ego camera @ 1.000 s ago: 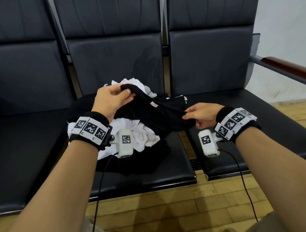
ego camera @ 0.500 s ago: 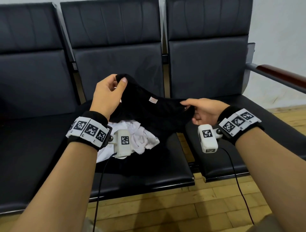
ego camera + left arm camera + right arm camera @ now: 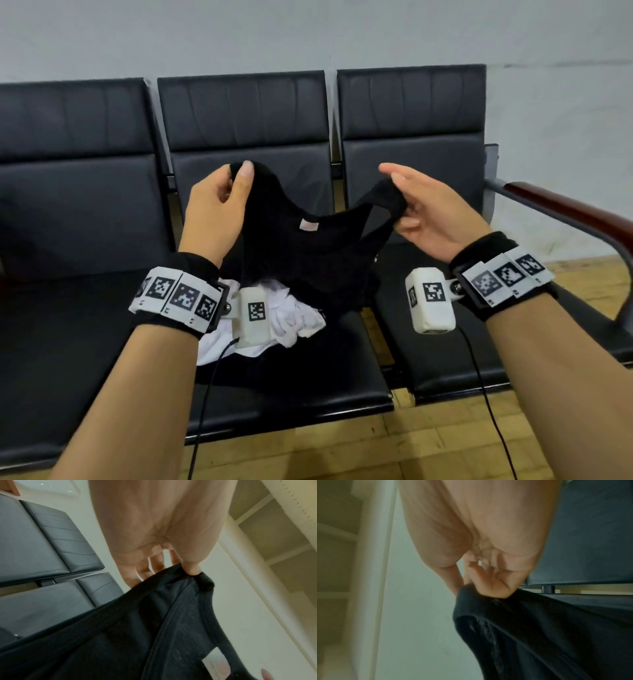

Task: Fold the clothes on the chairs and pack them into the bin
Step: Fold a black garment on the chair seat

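fig. my left hand (image 3: 215, 209) and right hand (image 3: 424, 209) each pinch a shoulder of the black top (image 3: 308, 253), now raised off the white clothes (image 3: 294, 318) on the chair (image 3: 291, 387); ready for folding.

Garment (image 3: 308, 253) between hands — above chair-seat pile (image 3: 294, 318)

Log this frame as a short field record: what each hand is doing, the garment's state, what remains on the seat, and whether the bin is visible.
left hand: pinches one shoulder of the black top
right hand: pinches the other shoulder
black top: held up over the middle seat, spread between the hands, unfolded, label facing the camera
left on seat: white clothes in a crumpled pile, with more dark cloth under them
bin: not in any view
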Motion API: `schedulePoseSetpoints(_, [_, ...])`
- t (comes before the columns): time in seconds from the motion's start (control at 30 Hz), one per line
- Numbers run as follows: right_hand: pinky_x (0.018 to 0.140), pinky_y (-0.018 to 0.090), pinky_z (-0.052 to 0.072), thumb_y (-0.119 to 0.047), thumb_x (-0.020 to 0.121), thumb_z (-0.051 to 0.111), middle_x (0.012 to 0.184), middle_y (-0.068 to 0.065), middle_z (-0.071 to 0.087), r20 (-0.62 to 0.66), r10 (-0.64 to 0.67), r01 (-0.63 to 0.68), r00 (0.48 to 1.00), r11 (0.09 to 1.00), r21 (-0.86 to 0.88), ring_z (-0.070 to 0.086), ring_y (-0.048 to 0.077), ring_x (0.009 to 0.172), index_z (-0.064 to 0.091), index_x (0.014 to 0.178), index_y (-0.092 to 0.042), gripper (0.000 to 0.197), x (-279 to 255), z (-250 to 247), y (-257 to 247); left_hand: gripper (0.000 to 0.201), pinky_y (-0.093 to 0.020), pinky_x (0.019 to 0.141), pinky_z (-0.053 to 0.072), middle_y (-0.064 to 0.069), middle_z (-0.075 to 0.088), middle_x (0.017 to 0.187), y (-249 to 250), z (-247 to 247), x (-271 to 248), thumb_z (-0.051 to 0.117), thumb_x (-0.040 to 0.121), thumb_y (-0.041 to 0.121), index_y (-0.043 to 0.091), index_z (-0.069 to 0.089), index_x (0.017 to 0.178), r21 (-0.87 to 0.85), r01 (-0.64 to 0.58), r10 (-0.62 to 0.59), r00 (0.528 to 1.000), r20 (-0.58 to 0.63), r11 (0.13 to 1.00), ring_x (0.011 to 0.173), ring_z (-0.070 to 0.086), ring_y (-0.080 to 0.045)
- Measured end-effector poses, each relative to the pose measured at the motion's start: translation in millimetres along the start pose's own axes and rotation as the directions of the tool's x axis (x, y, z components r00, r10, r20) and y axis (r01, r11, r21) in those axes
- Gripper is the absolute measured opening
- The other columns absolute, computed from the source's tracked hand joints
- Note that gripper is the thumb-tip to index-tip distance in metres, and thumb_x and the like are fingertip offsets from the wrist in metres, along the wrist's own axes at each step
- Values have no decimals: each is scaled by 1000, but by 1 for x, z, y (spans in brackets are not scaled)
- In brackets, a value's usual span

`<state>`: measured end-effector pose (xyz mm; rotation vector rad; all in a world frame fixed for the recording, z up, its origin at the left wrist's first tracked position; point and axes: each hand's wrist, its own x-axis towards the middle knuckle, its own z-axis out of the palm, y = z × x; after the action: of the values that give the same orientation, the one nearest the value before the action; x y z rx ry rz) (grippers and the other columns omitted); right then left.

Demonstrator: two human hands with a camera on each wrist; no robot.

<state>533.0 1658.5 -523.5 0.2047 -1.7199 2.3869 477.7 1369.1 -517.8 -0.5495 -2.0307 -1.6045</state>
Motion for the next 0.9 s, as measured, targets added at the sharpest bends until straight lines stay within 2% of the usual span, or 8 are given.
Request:
schedulePoseSetpoints(0.07, [47, 14, 33, -14, 105, 53, 86, -6, 61, 21, -71, 69, 997, 994, 91, 51, 2, 61, 70, 123, -22, 27, -7, 3, -18, 68, -43, 64, 44, -8, 48, 76, 7, -7, 2, 55, 100, 59, -7, 50, 85, 10, -36, 37, 999, -34, 999, 72, 42, -18])
schedulePoseSetpoints(0.17, [55, 13, 41, -9, 104, 53, 95, -6, 69, 2, -177, 175, 984, 973, 149, 58, 3, 76, 69, 128, -20, 30, -14, 4, -41, 82, -63, 78, 55, -21, 52, 76, 16, -17, 5, 56, 93, 71, -10, 51, 90, -33, -15, 13, 998, -62, 999, 75, 49, -21])
schedulePoseSetpoints(0.23, [55, 12, 42, -9, 105, 52, 99, -6, 70, -26, -244, 245, 970, 963, 114, 60, 3, 81, 68, 130, -20, 32, -18, 6, -52, 68, -60, 82, 58, -21, 55, 79, 26, -20, 1, 56, 100, 58, -9, 54, 92, -95, 0, -4, 999, -40, 995, 76, 57, -21])
schedulePoseSetpoints(0.33, [49, 9, 40, -16, 107, 50, 94, -10, 71, -39, -299, 302, 953, 950, 75, 61, -1, 69, 65, 131, -22, 29, -25, 11, -65, 52, -50, 87, 63, -13, 74, 96, 38, -18, -3, 54, 105, 47, -4, 65, 109, -182, 43, -46, 999, -9, 982, 89, 71, -18])
schedulePoseSetpoints(0.47, [41, 8, 29, -24, 105, 54, 102, -10, 76, -65, -224, 228, 972, 972, 61, 45, 2, 46, 68, 128, -22, 27, -26, 24, -71, 35, -57, 93, 58, -10, 77, 104, 58, -18, -4, 53, 106, 44, 15, 73, 106, -213, 47, -46, 999, 10, 976, 99, 73, -18])
schedulePoseSetpoints(0.67, [47, 12, 34, -15, 97, 60, 106, -2, 74, 10, -50, 50, 999, 999, 7, 59, 1, 73, 70, 125, -17, 29, -25, 26, -53, 29, -59, 92, 58, 0, 78, 92, 72, -24, -7, 54, 107, 40, 20, 74, 99, -176, 20, -22, 1000, -6, 984, 97, 74, -19])
schedulePoseSetpoints(0.8, [52, 15, 33, -18, 90, 68, 85, -4, 65, 118, -55, 90, 991, 946, -311, 52, 4, 65, 74, 118, -19, 29, -37, 21, -56, 29, -54, 93, 60, 2, 79, 97, 87, -34, -8, 53, 107, 40, 21, 74, 104, -184, -7, 3, 1000, -20, 983, 100, 74, -18])
schedulePoseSetpoints(0.9, [68, 24, 46, -46, 92, 68, 98, -6, 76, 138, 90, 48, 986, 644, -764, 65, 10, 89, 77, 112, -34, 25, -57, 25, -63, 29, -55, 96, 58, -1, 78, 100, 102, -41, -10, 52, 108, 39, 21, 74, 104, -168, -46, 42, 999, -29, 985, 103, 74, -21])
